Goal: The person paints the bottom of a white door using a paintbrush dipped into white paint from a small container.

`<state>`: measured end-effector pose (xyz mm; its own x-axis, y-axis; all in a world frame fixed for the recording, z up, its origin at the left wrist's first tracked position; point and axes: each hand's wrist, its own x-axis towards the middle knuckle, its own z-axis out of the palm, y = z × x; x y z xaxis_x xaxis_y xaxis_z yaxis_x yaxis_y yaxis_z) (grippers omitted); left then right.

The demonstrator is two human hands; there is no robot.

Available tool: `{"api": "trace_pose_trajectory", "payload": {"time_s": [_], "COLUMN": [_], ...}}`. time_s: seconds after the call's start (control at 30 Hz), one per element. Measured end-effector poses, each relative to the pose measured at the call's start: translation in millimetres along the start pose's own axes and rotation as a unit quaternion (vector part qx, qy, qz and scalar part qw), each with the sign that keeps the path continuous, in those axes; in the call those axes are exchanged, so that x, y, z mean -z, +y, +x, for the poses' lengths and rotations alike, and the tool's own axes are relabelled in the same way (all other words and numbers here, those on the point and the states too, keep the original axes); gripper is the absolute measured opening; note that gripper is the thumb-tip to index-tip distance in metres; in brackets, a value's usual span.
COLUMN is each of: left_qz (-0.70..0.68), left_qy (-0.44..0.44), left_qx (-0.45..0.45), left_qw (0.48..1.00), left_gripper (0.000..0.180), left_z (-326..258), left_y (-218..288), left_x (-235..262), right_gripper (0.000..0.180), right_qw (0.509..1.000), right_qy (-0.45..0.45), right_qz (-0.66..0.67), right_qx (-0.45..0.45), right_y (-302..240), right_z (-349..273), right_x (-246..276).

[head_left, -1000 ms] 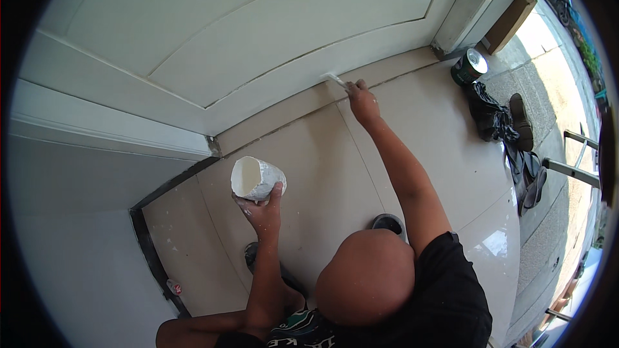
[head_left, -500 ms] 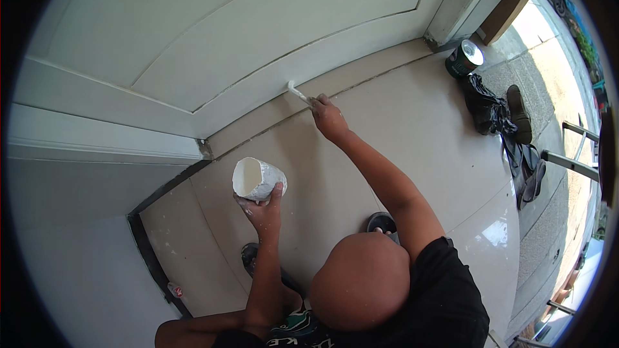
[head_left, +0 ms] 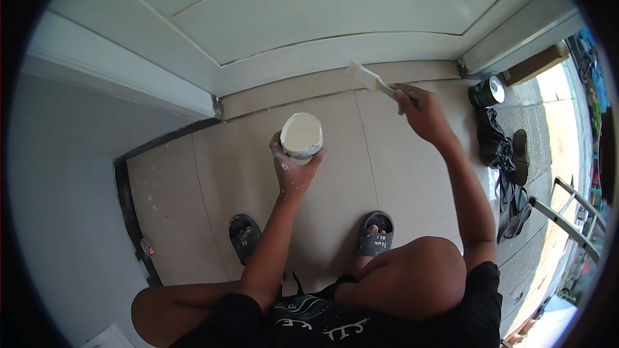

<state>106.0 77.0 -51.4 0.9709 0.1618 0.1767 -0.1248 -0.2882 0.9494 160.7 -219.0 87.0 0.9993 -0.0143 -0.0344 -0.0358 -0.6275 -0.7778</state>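
- Since half a second ago your view swings, so picture positions shift; your brush [head_left: 366, 78] now sits farther right along the bottom of the door [head_left: 348, 6], and your cup [head_left: 302, 153] turns its mouth more squarely up toward you.
- Your brush lies ahead and to the right of the cup, well apart from its mouth; its long axis slants from your right hand [head_left: 422, 113] forward and left, bristles leading toward the door's lower edge; whether they touch it, you cannot tell from this view.
- Your right hand is the one at the brush; its fingers close around the handle, palm side hard to see; its forearm reaches forward and slightly left from an elbow bent out at your right.
- Your left hand [head_left: 295, 171] holds the cup from the near side, fingers around its left wall and thumb along its right; the cup stands near upright above the floor [head_left: 335, 180], with pale paint [head_left: 301, 136] inside.
- Your left forearm runs forward and a little right from the lower edge; its hand lies nearer to you than the bristles do, with the cup between your hand and the door.
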Motion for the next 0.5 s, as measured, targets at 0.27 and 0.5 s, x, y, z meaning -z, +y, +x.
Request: {"api": "trace_pose_trajectory", "payload": {"time_s": [0.27,0.5], "left_qz": [0.035,0.031], "left_qy": [-0.027,-0.086], "left_qx": [-0.124,-0.241], "left_qw": [0.991,0.966], "left_gripper": [0.094,0.099], "left_z": [-1.8,-7.3], "left_y": [6.4,17.2], "left_x": [-30.7,-43.2], "right_gripper": [0.032,0.030], "right_qw": [0.957,0.936], "right_qy": [-0.215,-0.208], "right_qz": [-0.190,-0.282], "right_qx": [-0.042,-0.031], "right_y": [-119.5,-87.6], "right_z": [-34.9,-21.4], "right_x": [35.3,-18.3]}}
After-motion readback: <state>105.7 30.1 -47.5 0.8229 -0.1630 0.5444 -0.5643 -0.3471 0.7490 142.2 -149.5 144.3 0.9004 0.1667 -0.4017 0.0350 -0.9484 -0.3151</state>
